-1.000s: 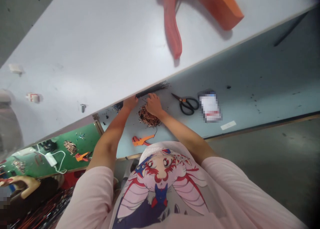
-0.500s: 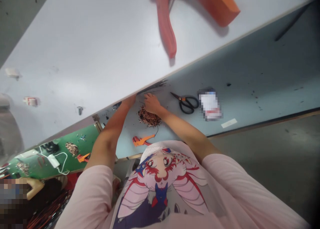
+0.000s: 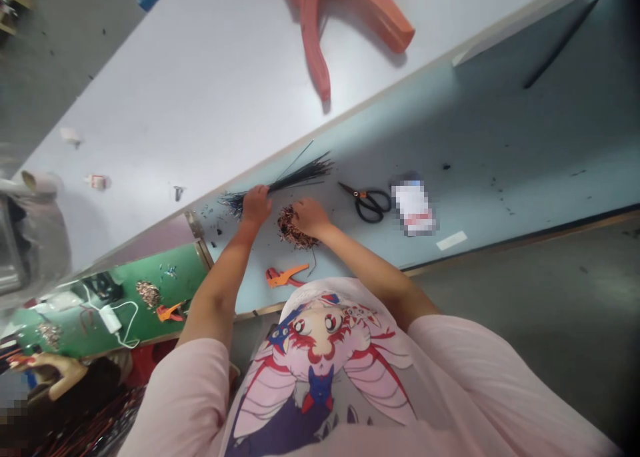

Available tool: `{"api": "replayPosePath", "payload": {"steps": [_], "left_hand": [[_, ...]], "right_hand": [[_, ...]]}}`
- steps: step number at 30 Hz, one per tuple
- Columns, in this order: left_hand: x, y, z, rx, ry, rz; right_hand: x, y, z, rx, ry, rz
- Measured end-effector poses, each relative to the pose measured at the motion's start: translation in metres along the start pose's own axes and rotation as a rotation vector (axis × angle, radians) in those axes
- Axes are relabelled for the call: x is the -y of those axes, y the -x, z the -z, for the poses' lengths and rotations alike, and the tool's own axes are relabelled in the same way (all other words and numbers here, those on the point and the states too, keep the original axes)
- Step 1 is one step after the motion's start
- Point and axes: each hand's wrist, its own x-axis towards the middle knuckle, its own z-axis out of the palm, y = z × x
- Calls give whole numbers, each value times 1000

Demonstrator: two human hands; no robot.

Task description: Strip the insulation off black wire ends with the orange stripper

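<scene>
A bundle of thin black wires (image 3: 303,172) lies slantwise along the bench, below the upper shelf. My left hand (image 3: 257,205) is closed around its lower left part. To the right, my right hand (image 3: 311,217) rests against a pile of short copper-coloured wire scraps (image 3: 299,238). Its fingers are curled, and whatever they grip is too small to make out. Nearer my body lie orange-and-red wire strippers (image 3: 286,277), with a thin dark wire beside them. Black-handled scissors (image 3: 371,204) lie open to the right of my right hand.
A white shelf (image 3: 200,97) overhangs the bench, carrying a large red-orange tool (image 3: 315,44). Right of the scissors is a blurred phone-like object (image 3: 414,207). A green bench (image 3: 185,270) at left holds scraps, a white charger (image 3: 110,319) and more strippers. Another person's arm (image 3: 67,374) shows lower left.
The view has shifted, so the wire bundle and my left hand now show clear of the shelf edge. My right hand has drawn back from the bundle towards the scrap pile.
</scene>
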Motion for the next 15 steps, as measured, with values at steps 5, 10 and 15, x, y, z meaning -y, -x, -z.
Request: {"api": "replayPosePath", "payload": {"steps": [5,10,15], "left_hand": [[-17,57,-2,-63,289,174],[-64,141,-16,-94,718,308],[-106,200,-27,-160,1148,410]], "right_hand": [[18,42,6,21,-111,28],[39,85,-1,-2,-263,94],[58,106,-11,-56,-352,158]]}}
